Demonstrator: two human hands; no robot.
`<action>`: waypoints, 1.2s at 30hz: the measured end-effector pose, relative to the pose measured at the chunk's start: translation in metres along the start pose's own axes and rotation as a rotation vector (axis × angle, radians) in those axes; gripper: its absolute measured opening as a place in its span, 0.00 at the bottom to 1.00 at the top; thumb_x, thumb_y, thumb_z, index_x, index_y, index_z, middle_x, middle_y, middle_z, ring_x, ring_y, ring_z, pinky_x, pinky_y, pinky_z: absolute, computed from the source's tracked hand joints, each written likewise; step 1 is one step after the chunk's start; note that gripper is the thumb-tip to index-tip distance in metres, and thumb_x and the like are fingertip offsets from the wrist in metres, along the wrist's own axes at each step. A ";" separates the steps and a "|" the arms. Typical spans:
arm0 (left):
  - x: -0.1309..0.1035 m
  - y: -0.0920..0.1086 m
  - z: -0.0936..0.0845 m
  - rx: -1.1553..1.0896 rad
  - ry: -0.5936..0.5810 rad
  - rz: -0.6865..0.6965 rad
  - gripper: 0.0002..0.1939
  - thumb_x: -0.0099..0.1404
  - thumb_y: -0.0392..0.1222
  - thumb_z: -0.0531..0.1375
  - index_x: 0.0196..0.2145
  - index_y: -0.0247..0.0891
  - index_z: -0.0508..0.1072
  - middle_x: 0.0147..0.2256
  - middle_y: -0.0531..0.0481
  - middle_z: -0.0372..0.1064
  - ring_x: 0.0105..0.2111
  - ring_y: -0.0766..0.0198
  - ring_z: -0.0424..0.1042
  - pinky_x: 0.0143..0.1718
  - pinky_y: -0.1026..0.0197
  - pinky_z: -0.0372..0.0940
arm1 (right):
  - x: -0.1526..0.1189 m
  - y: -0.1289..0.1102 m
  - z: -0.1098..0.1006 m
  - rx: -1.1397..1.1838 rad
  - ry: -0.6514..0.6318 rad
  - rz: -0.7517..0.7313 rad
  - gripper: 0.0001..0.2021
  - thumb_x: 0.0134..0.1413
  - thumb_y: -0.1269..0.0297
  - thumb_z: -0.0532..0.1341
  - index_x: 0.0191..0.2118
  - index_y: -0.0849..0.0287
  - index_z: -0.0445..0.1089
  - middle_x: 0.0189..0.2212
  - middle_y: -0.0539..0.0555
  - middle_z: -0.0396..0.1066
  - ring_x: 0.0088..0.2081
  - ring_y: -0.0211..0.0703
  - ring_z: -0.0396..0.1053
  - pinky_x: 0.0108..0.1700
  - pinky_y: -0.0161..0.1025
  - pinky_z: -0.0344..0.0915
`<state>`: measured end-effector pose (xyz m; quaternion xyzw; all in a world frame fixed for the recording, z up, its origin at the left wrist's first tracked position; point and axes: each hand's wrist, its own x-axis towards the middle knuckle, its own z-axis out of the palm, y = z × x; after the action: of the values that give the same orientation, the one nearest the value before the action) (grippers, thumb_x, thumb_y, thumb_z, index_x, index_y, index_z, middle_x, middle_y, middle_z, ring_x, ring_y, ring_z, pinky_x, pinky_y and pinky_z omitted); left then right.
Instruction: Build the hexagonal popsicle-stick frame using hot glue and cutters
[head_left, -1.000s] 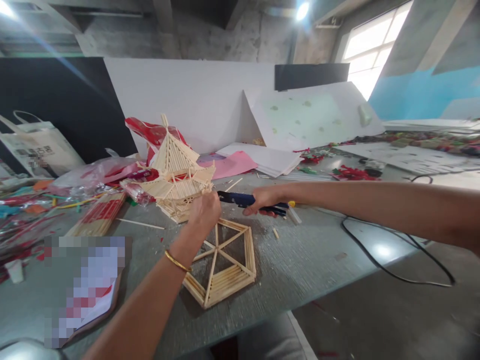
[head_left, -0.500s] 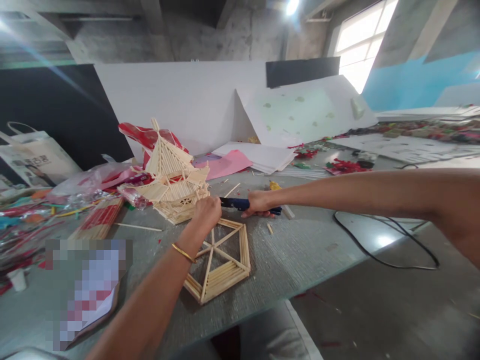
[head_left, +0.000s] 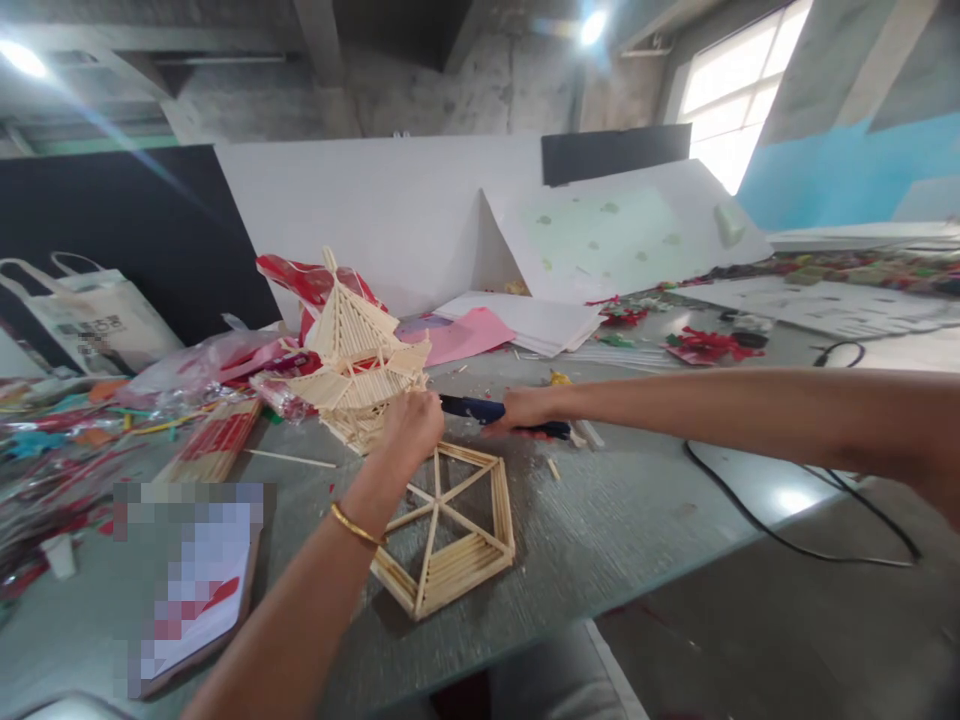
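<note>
My right hand (head_left: 525, 410) is wrapped round a dark blue tool with a black jaw end (head_left: 476, 407), which looks like pliers or a cutter. The jaw end points left and meets my left hand (head_left: 414, 425), whose fingers are closed. Whatever those fingers pinch is hidden. Below them lies a flat hexagonal frame of thin wooden sticks (head_left: 465, 565) with spokes, its near side filled by several parallel sticks. Just behind my left hand stands a pagoda-like model of wooden sticks (head_left: 352, 330), partly covered by the hand.
A bundle of sticks with red parts (head_left: 214, 440) lies left of the model, beside plastic wrapping. A pixelated flat object (head_left: 202, 590) rests at the near left. Pink paper (head_left: 476, 340) and white boards are behind. A black cable (head_left: 757, 520) hangs over the table's right edge.
The whole view has shifted slightly, so things appear lower and farther right. A thin stick seen behind the tool earlier no longer shows there. Both hands keep nearly the same pose.
</note>
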<state>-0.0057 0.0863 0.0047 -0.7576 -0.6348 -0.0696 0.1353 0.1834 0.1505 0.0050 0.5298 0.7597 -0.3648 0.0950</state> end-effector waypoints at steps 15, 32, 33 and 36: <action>-0.030 -0.028 -0.007 -0.522 -0.307 0.025 0.16 0.56 0.51 0.55 0.29 0.37 0.77 0.23 0.54 0.69 0.26 0.66 0.66 0.27 0.66 0.55 | 0.031 -0.027 -0.013 -0.492 0.441 -0.047 0.28 0.50 0.40 0.54 0.34 0.65 0.72 0.33 0.64 0.71 0.40 0.52 0.69 0.40 0.42 0.63; -0.056 -0.012 -0.013 -0.681 -0.620 0.196 0.10 0.53 0.46 0.58 0.28 0.39 0.76 0.23 0.55 0.70 0.25 0.68 0.63 0.26 0.66 0.53 | -0.013 -0.059 0.014 -0.586 0.558 -0.506 0.22 0.56 0.52 0.54 0.46 0.66 0.69 0.43 0.64 0.70 0.45 0.53 0.67 0.44 0.41 0.60; -0.056 -0.011 -0.013 -0.670 -0.616 0.184 0.10 0.53 0.46 0.58 0.28 0.39 0.76 0.23 0.55 0.70 0.25 0.68 0.63 0.25 0.66 0.53 | -0.016 -0.061 0.018 -0.593 0.539 -0.533 0.22 0.56 0.52 0.54 0.46 0.66 0.69 0.43 0.64 0.70 0.45 0.53 0.67 0.44 0.41 0.59; -0.057 -0.007 -0.012 -0.614 -0.608 0.141 0.10 0.52 0.46 0.58 0.28 0.39 0.76 0.23 0.54 0.70 0.24 0.67 0.64 0.25 0.65 0.52 | -0.019 -0.062 0.027 -0.600 0.501 -0.600 0.20 0.56 0.53 0.54 0.46 0.65 0.69 0.42 0.63 0.70 0.44 0.51 0.67 0.42 0.40 0.59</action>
<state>-0.0228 0.0303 0.0008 -0.7901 -0.5424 -0.0198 -0.2849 0.1310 0.1080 0.0237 0.3084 0.9499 -0.0027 -0.0514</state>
